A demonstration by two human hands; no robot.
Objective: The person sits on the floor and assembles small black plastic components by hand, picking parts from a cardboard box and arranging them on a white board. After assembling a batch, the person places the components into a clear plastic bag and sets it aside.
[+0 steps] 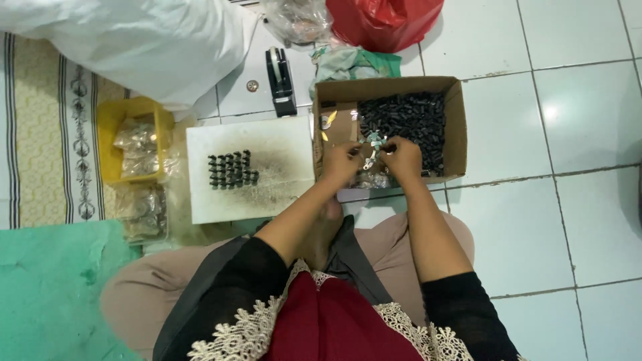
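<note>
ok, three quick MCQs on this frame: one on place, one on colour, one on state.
1. Where is the pile of small black parts?
A. yellow basket
B. cardboard box
C. white board

2. What colour is the bag at the top of the frame?
A. red
B. blue
C. black

3. How are the hands placed?
A. apart on the knees
B. close together over the box
C. flat on the floor

Answers:
B, the pile fills the cardboard box.
A, it is plainly red.
B, left hand and right hand pinch small pieces there.

Black sleeves, red lace-trimmed top, beige trousers
</note>
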